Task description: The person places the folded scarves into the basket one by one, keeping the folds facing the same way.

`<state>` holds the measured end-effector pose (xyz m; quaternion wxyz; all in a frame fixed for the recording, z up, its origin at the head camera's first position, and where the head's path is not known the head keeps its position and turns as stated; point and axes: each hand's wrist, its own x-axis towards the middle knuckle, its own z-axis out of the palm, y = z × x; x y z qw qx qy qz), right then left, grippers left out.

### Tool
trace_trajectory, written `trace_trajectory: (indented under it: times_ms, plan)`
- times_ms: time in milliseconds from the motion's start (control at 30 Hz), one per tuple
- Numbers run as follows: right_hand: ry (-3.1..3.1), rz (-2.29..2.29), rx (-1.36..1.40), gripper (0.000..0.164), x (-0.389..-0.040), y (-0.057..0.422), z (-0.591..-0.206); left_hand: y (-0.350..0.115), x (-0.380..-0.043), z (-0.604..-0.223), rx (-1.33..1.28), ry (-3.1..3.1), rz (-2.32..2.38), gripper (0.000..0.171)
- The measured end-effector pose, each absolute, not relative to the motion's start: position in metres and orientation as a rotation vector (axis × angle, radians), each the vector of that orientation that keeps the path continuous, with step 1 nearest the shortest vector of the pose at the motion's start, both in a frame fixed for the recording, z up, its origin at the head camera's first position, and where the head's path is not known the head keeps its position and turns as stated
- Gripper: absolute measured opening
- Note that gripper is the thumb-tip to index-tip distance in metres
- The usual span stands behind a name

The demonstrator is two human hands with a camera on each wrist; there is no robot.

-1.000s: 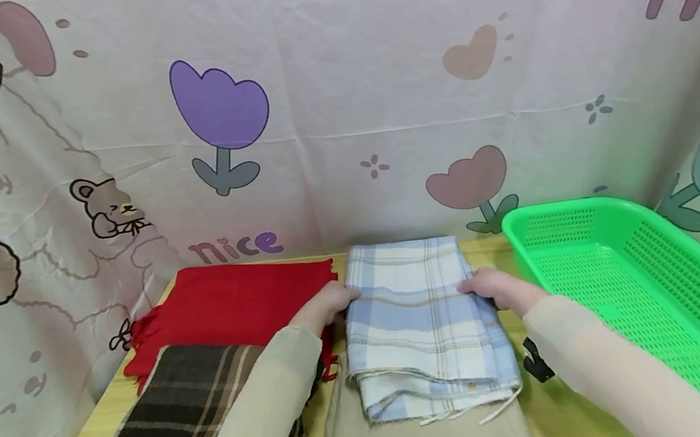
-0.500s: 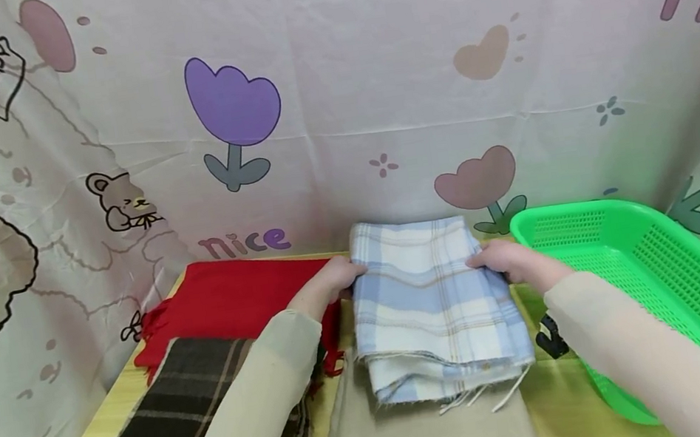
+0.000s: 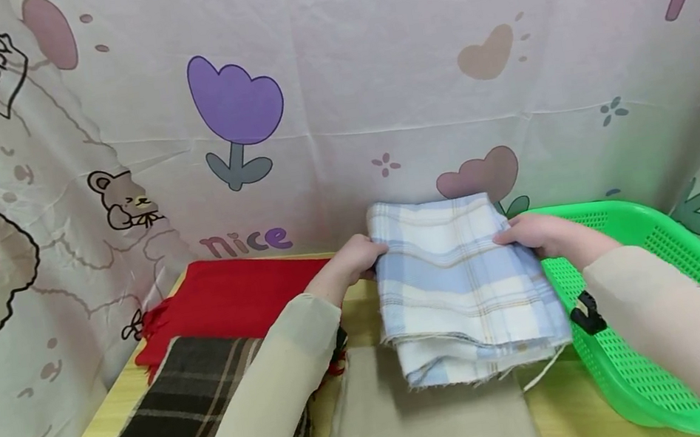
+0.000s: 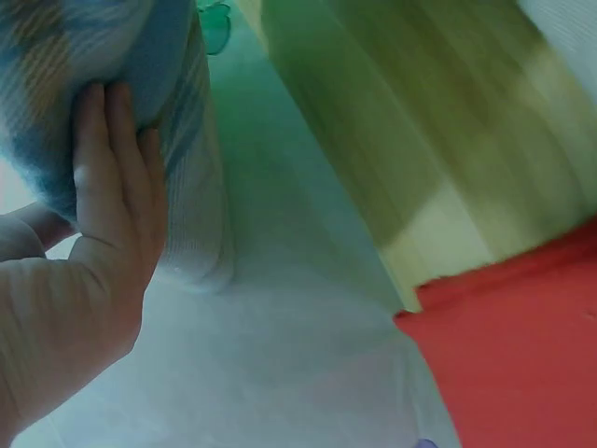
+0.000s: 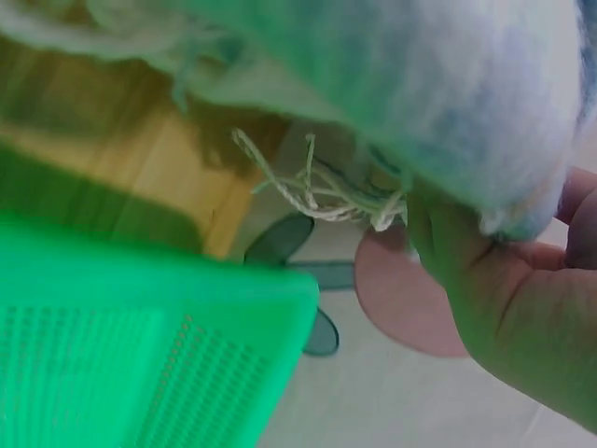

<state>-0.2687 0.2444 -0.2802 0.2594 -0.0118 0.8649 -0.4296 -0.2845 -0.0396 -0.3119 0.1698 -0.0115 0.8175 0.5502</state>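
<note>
A folded blue and white plaid scarf (image 3: 459, 278) hangs raised over the table, its shadow falling on the beige cloth beneath. My left hand (image 3: 359, 258) pinches its left edge, thumb on one face and fingers behind. On the opposite edge my right hand (image 3: 536, 233) grips the layers the same way, close to the green basket's rim. In the left wrist view, the left hand's fingers (image 4: 119, 168) lie along the fabric. Loose fringe (image 5: 326, 191) dangles beside the right hand in the right wrist view.
A green perforated basket (image 3: 622, 389) stands at the right, partly under my right forearm. A folded beige cloth (image 3: 433, 431) lies front centre. A red scarf (image 3: 240, 294) and a dark brown plaid scarf (image 3: 169, 415) lie at the left. A printed curtain (image 3: 328, 65) closes off the back.
Both hands have lifted the plaid scarf and carried it to the right, towards the basket. More of the beige cloth and bare wood shows behind it.
</note>
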Motion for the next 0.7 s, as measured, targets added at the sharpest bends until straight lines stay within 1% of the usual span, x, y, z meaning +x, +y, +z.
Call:
trace_trajectory:
  times_ms: [300,500,700]
  plan:
    - [2.4,-1.096,-0.135,0.054,-0.271,0.28,-0.253,-0.011,-0.284,-0.296,-0.032,2.317,1.654,0.038]
    - [2.488,-0.996,-0.145,0.057,-0.272,0.308,-0.238,0.016,-0.283,-0.29,-0.017,2.308,1.742,0.038]
    - [2.55,-0.893,-0.131,0.058,-0.269,0.34,-0.231,0.047,-0.277,-0.287,-0.011,2.33,1.784,0.034]
